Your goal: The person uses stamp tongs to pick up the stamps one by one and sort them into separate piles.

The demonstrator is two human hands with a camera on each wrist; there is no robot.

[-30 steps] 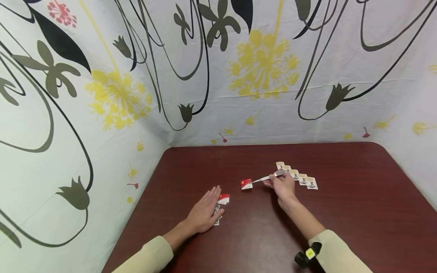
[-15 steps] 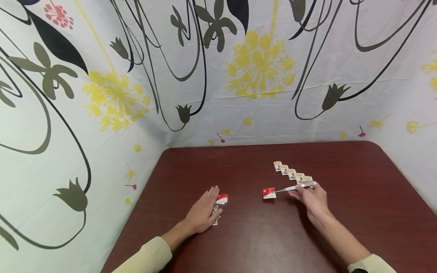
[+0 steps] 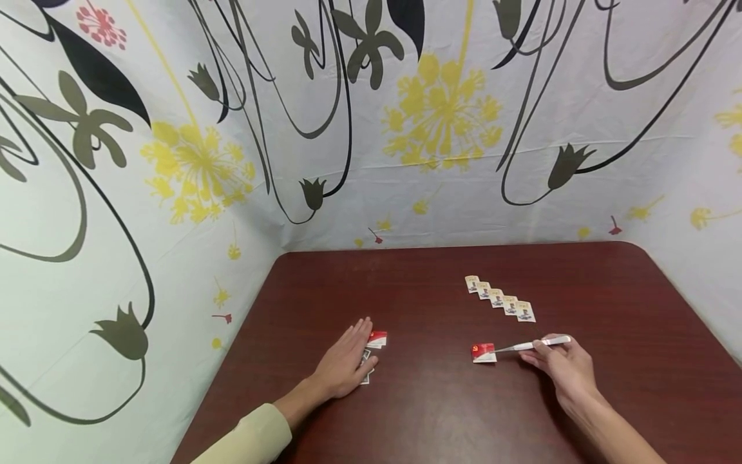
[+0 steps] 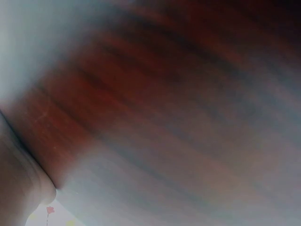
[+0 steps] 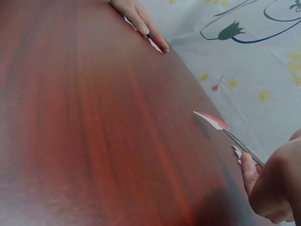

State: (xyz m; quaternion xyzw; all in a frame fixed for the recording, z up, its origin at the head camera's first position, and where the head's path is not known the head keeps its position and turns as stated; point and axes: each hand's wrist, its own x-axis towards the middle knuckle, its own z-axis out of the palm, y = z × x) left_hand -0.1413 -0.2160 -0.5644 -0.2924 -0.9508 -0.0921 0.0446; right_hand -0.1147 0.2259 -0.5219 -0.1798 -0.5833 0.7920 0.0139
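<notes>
My right hand (image 3: 567, 370) pinches a pair of white-handled tweezers (image 3: 539, 344). Their tips hold a small red-and-white stamp (image 3: 483, 353) by its right edge; in the right wrist view this stamp (image 5: 214, 121) looks bent and lifted above the table. Flat on the table, my left hand (image 3: 343, 362) rests with straight fingers over some stamps. A red-and-white stamp (image 3: 378, 339) and dark-framed ones (image 3: 366, 376) peek out at its right side, the others hidden beneath it. The left wrist view is blurred, with a bit of skin at lower left.
Several pale stamps (image 3: 496, 298) lie overlapped in a slanting row on the brown table (image 3: 406, 412), beyond my right hand. A white cloth with printed flowers (image 3: 371, 148) hangs behind the table and along its left side.
My right hand has moved right and nearer to me, carrying the red-and-white stamp in the tweezers away from the left hand. The slanting row is now fully uncovered. My left hand has stayed put.
</notes>
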